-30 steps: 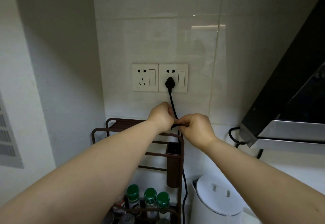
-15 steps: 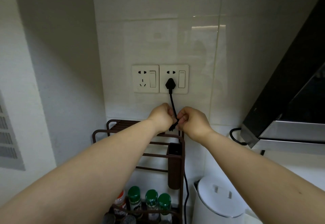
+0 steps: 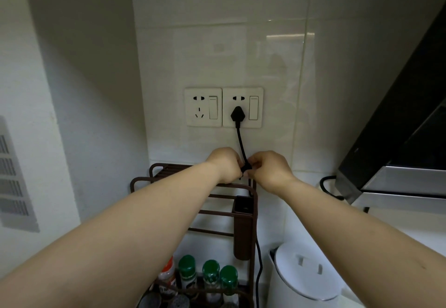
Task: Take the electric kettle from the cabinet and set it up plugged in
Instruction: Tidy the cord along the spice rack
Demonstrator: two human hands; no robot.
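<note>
White tiled wall point(image 3: 217, 42) behind, black plug point(image 3: 238, 114) sat in right socket point(image 3: 242, 107), my left hand point(image 3: 225, 164) and right hand point(image 3: 271, 170) pinched its cord point(image 3: 242, 148) together, white kettle point(image 3: 306, 276) below.

Black plug point(image 3: 238, 114) seated in right wall socket point(image 3: 242, 107), both hands, left hand point(image 3: 225, 164) and right hand point(image 3: 270, 170), pinching its cord point(image 3: 241, 145) below the socket, white kettle point(image 3: 305, 275) lower right of the socket.

— What was seen on the brown rack point(image 3: 243, 188)?
— Three green-capped bottles point(image 3: 209, 274) and a red-capped jar point(image 3: 167, 273) were kept low on it.
— And on the right?
— A dark range hood point(image 3: 407, 138) was hung there.
</note>
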